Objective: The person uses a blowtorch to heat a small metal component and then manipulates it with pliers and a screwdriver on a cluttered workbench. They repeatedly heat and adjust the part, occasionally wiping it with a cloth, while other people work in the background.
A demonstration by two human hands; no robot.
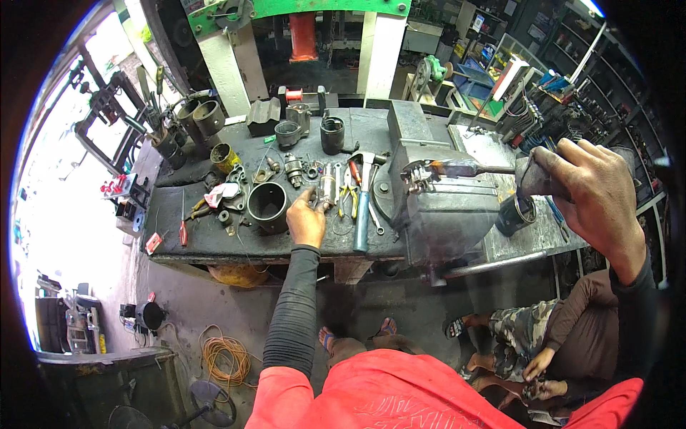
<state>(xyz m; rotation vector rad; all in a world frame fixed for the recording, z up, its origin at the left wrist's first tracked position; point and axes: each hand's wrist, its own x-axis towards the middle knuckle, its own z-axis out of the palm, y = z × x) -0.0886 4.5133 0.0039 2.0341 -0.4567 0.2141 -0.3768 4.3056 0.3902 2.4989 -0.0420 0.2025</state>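
My right hand (593, 186) is wrapped around the thick dark handle of a soldering iron (493, 169). Its broad brownish tip reaches left to a small metal part with copper-coloured bits (418, 176) at the jaws of the bench vise (450, 204). Thin smoke hangs over the vise. On the bench, my left hand (306, 220) has its thumb and fingers bent at the lower end of a silver cylindrical part (327, 184); what lies between the fingertips is too small to make out. Left of that hand stands a dark open metal cylinder (268, 204).
A hammer (363, 207), pliers (348, 200) and a wrench (376, 218) lie between my left hand and the vise. Several motor parts and a yellow can (224, 156) crowd the bench's left side. A co-worker's hands (544, 379) hold a small part at lower right.
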